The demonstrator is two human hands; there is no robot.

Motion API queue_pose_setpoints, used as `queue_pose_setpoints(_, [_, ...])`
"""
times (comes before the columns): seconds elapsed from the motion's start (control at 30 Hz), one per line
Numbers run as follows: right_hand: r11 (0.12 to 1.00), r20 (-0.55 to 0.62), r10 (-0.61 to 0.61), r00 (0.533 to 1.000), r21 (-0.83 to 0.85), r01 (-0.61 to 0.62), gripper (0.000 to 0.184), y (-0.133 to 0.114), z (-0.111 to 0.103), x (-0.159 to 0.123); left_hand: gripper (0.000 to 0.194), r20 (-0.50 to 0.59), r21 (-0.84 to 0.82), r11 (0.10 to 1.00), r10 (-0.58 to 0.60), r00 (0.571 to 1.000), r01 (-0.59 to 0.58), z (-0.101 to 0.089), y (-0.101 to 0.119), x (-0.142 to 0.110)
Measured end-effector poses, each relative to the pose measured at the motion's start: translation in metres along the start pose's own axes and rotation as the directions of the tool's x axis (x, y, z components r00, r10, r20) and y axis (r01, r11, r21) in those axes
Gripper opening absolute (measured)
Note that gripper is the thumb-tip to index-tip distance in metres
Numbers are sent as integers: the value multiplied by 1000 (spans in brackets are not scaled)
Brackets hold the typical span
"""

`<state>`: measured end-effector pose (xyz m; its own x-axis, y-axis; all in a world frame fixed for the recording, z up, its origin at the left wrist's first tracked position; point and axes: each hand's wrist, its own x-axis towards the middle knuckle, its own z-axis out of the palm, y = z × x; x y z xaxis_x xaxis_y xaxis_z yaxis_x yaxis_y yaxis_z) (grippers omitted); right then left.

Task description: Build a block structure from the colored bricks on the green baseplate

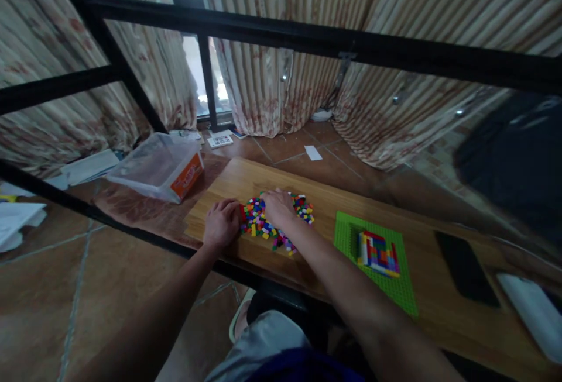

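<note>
Loose bricks apparently being searched by right hand; left hand placed at their left edge; grip of both unclear; fine fingertip pinch likely called for.

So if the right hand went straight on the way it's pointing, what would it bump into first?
Most likely the small coloured bricks by its fingertips, as the right hand is over their pile; how close its fingers are to them is hard to judge.
</note>
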<state>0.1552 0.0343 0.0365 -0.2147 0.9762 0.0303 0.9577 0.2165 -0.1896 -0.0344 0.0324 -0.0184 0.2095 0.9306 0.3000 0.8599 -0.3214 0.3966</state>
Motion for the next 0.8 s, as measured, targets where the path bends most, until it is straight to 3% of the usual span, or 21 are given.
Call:
queue_pose_setpoints(0.07, [999, -23, 34, 999, 17, -33, 31, 0, -5, -5, 34, 1, 5, 1000, 20, 1000, -20, -1, -1, 1])
queue_pose_setpoints(0.17, [982, -137, 92, 986, 178, -66, 36, 3, -13, -24, 35, 4, 17, 999, 44, 999, -44, -1, -2, 2])
queue_pose_setpoints(0.27, [936, -255, 169, 952, 343, -74, 39, 13, -19, -59, 35, -6, 23, 999, 46, 999, -46, 0, -3, 2])
queue_pose_setpoints(0.37, [911, -295, 259, 920, 392, -131, 39, 34, -21, -105, 35, -11, 26, 998, 56, 998, -56, 0, -4, 3])
queue_pose_setpoints(0.4, [898, -315, 299, 901, 412, -153, 38, 44, -21, -123, 35, -9, 30, 998, 60, 998, -60, 0, -4, 4])
queue_pose_setpoints(0.53, [818, -438, 511, 740, 511, -263, 33, 92, -16, -189, 36, -1, 54, 996, 66, 998, -66, 0, -5, 5])
queue_pose_setpoints(0.6, [793, -436, 574, 693, 507, -338, 34, 116, -15, -215, 36, 2, 60, 995, 80, 997, -80, 1, -6, 6])
queue_pose_setpoints(0.7, [752, -414, 648, 639, 483, -449, 36, 144, -15, -239, 36, 4, 65, 993, 96, 995, -96, 1, -7, 7])
queue_pose_setpoints(0.8, [766, -427, 639, 640, 433, -476, 37, 159, -15, -245, 35, -3, 75, 993, 95, 995, -95, 1, -6, 7])
